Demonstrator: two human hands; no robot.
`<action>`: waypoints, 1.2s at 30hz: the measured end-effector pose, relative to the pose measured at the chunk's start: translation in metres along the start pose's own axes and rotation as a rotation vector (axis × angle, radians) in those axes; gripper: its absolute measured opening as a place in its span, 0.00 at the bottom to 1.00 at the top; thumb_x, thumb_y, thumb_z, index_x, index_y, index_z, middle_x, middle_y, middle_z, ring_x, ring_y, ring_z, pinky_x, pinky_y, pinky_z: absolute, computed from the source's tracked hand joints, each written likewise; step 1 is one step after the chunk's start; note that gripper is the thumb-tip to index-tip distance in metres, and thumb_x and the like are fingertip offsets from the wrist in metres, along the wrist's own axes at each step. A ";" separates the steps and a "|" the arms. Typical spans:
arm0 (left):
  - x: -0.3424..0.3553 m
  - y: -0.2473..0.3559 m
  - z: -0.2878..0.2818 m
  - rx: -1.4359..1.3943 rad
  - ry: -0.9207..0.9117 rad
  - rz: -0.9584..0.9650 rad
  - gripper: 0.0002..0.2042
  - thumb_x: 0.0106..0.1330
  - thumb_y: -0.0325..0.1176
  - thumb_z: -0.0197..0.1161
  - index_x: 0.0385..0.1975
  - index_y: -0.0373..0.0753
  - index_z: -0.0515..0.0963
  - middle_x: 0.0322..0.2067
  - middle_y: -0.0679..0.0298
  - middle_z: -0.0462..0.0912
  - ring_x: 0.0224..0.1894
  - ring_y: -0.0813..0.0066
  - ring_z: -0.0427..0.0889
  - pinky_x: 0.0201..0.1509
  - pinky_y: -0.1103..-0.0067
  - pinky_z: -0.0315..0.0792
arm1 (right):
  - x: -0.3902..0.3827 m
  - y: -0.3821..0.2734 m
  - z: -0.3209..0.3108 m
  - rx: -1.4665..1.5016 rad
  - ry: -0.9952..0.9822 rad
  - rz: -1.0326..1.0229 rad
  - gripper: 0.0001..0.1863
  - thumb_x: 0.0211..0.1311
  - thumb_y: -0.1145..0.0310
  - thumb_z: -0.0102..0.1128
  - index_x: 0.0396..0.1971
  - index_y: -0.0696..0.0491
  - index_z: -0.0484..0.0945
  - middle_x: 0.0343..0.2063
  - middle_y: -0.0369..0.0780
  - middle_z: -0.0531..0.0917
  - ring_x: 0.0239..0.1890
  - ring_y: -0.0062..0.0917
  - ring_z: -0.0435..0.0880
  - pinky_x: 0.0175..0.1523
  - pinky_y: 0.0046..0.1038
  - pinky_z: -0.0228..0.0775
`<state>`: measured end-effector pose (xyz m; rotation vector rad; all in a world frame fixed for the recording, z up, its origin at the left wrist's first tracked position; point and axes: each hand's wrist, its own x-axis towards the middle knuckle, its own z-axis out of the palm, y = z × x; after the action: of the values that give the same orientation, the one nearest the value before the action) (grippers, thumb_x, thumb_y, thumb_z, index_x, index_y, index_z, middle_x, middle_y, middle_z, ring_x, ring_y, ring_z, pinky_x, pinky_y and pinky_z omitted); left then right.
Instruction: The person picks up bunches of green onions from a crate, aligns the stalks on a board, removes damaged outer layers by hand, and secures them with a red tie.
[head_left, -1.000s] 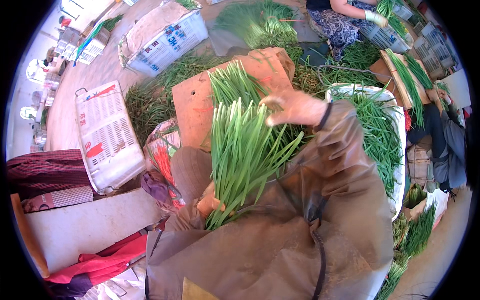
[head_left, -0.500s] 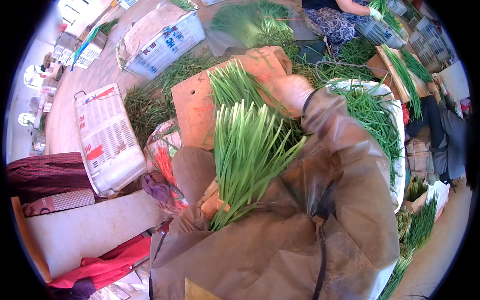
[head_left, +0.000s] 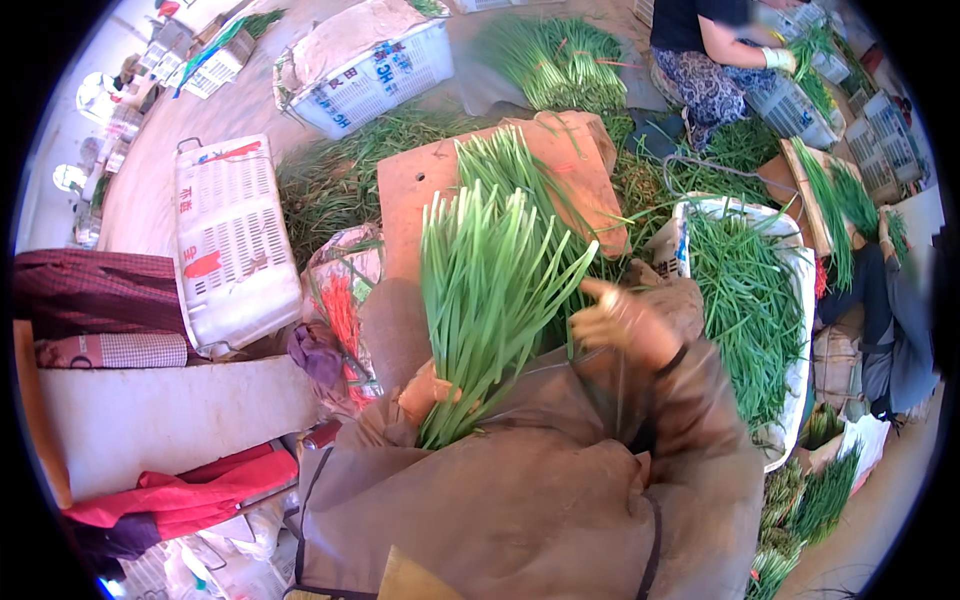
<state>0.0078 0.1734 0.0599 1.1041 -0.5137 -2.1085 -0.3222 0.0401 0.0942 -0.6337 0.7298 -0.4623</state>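
A thick bunch of green garlic chives (head_left: 488, 290) stands upright in my left hand (head_left: 425, 392), whose fingers are wrapped round its lower part. The pale cut ends point up and away from me. My right hand (head_left: 628, 325) is just right of the bunch, a little blurred, with its fingers apart and nothing visible in them. Beyond the bunch, more chives (head_left: 510, 160) lie across an orange-brown board (head_left: 415, 215). At my right side a white crate (head_left: 800, 330) is filled with loose chives (head_left: 745, 300).
An upturned white crate (head_left: 235, 240) and red ties (head_left: 342, 325) are on my left. Loose leaves (head_left: 335, 200) cover the floor beyond. A covered crate (head_left: 385, 75) and chive bundles (head_left: 570, 65) stand farther off. Two other people work at the right, one wearing a glove (head_left: 778, 59).
My right hand has come back from the far board toward me, beside the bunch. The left hand keeps its hold. The whole view has shifted slightly.
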 end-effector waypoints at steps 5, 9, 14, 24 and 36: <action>0.031 0.045 0.074 0.436 0.043 0.376 0.33 0.47 0.30 0.68 0.55 0.34 0.62 0.45 0.57 0.75 0.42 0.69 0.77 0.47 0.75 0.72 | 0.051 0.062 0.068 -0.316 0.205 -0.558 0.39 0.56 0.56 0.61 0.61 0.59 0.54 0.49 0.42 0.73 0.46 0.26 0.75 0.50 0.28 0.66; 0.055 0.061 0.132 1.273 0.478 0.371 0.41 0.51 0.32 0.67 0.63 0.36 0.49 0.51 0.52 0.71 0.48 0.58 0.75 0.50 0.68 0.70 | 0.061 0.012 0.115 -0.098 0.324 -0.615 0.26 0.52 0.62 0.64 0.49 0.59 0.71 0.40 0.40 0.78 0.40 0.23 0.77 0.47 0.25 0.68; 0.014 0.099 0.174 1.539 -0.166 0.737 0.42 0.52 0.37 0.67 0.64 0.33 0.49 0.55 0.45 0.64 0.56 0.50 0.68 0.60 0.67 0.63 | 0.028 -0.072 0.051 0.083 -0.048 -0.542 0.37 0.52 0.55 0.61 0.59 0.58 0.60 0.34 0.38 0.79 0.28 0.18 0.77 0.33 0.21 0.73; 0.049 0.107 0.096 0.417 -0.341 0.547 0.59 0.46 0.58 0.67 0.66 0.38 0.30 0.66 0.49 0.45 0.68 0.56 0.47 0.69 0.62 0.46 | -0.056 -0.037 0.057 -0.116 -0.204 -0.386 0.40 0.43 0.56 0.66 0.57 0.57 0.63 0.55 0.49 0.69 0.31 0.23 0.77 0.32 0.22 0.71; 0.112 0.061 0.067 -0.290 -0.943 0.382 0.52 0.43 0.49 0.73 0.64 0.35 0.48 0.50 0.60 0.74 0.53 0.69 0.71 0.59 0.73 0.66 | -0.013 0.060 0.077 0.177 -0.618 0.248 0.46 0.49 0.55 0.64 0.62 0.62 0.52 0.38 0.44 0.81 0.30 0.18 0.81 0.32 0.14 0.72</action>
<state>-0.0685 0.0513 0.0730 -0.2063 -0.7320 -2.1521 -0.2640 0.1192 0.1045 -0.4729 0.1710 -0.0837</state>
